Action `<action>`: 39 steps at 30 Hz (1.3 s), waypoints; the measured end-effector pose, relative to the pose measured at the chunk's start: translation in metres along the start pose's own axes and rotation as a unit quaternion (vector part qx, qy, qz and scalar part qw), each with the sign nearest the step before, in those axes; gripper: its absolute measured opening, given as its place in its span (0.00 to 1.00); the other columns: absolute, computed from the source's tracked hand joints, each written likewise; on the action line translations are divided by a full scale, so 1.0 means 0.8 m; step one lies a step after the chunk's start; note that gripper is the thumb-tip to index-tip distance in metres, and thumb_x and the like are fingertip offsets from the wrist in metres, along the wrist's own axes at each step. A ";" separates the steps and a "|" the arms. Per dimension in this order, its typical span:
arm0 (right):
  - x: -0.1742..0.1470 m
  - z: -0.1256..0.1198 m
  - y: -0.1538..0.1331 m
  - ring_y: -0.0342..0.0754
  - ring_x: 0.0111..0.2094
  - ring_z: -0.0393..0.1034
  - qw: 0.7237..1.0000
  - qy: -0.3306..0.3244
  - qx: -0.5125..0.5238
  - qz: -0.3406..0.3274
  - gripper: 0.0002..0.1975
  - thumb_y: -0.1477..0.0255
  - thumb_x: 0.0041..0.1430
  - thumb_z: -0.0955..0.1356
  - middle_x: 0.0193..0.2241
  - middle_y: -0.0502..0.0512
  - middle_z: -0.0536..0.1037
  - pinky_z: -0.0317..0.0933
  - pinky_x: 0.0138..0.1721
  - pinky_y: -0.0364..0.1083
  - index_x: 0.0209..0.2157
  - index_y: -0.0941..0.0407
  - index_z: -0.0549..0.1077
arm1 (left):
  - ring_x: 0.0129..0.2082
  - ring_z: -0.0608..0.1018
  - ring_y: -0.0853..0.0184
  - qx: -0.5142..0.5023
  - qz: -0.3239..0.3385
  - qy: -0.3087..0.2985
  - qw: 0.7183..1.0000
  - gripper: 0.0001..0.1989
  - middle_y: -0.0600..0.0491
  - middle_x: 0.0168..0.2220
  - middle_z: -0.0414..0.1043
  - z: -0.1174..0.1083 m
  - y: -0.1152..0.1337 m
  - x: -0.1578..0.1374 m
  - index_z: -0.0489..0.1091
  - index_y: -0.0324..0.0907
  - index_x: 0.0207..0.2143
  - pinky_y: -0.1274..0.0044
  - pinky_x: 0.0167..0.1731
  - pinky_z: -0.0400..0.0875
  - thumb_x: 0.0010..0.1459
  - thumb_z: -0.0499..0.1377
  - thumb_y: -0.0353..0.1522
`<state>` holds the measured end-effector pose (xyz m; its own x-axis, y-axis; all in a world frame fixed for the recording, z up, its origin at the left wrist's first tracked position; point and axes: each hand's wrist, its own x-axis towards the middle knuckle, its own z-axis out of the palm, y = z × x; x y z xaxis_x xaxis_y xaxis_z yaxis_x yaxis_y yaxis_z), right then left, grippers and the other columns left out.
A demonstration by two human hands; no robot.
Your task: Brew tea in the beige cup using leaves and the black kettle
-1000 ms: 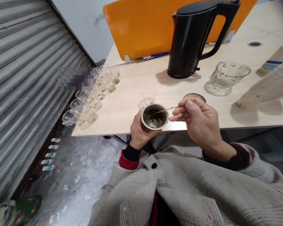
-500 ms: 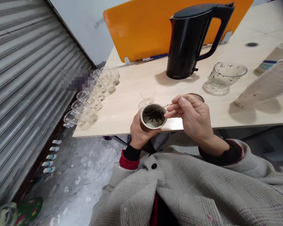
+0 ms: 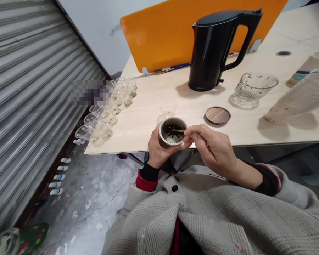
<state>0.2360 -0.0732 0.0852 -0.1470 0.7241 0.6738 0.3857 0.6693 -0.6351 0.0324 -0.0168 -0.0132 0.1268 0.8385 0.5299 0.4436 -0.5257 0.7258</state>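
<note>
Numerous clear cups [image 3: 102, 129], frame left, already hold dark flakes [image 3: 133, 94]; more remain in centre canister [image 3: 172, 140], left grip [image 3: 158, 149] clasped around it; right grip [image 3: 212, 148] pinching slim stick [image 3: 178, 131].

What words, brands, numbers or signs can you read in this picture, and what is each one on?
"SUPOR": small and slightly blurred, low on the side of the black kettle.
Blue-banded container at the far right: no wording can be made out on it.
Cup in the hands: no lettering can be made out.
I can read no other words, numbers or signs.
</note>
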 end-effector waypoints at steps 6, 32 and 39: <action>-0.010 -0.016 -0.004 0.42 0.30 0.81 0.999 -0.046 0.002 -0.015 0.12 0.80 0.72 0.63 0.32 0.47 0.83 0.75 0.35 0.40 0.46 0.50 0.74 | 0.61 0.79 0.49 -0.011 -0.001 0.003 1.000 0.53 0.44 0.62 0.76 0.001 -0.004 0.000 0.61 0.48 0.69 0.56 0.63 0.74 0.47 0.78 0.51; -0.028 -0.019 0.033 0.43 0.27 0.81 0.882 0.167 0.360 0.253 0.09 0.62 0.71 0.72 0.31 0.48 0.82 0.82 0.36 0.47 0.40 0.53 0.76 | 0.59 0.78 0.47 0.143 0.060 -0.017 0.988 0.52 0.41 0.62 0.75 -0.008 0.037 0.017 0.61 0.46 0.70 0.56 0.60 0.74 0.49 0.77 0.53; -0.031 -0.030 0.048 0.44 0.29 0.82 0.871 0.183 0.367 0.269 0.05 0.66 0.71 0.70 0.31 0.48 0.83 0.83 0.40 0.49 0.40 0.51 0.76 | 0.61 0.78 0.46 0.124 0.038 -0.010 0.992 0.52 0.42 0.63 0.74 -0.007 0.041 0.017 0.62 0.48 0.69 0.54 0.62 0.73 0.47 0.79 0.49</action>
<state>0.2767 -0.0695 0.0531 0.2275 0.9541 0.1946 -0.3977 0.2735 -0.8758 0.0440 -0.0234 0.0205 0.1848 0.8021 0.5679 0.6356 -0.5383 0.5535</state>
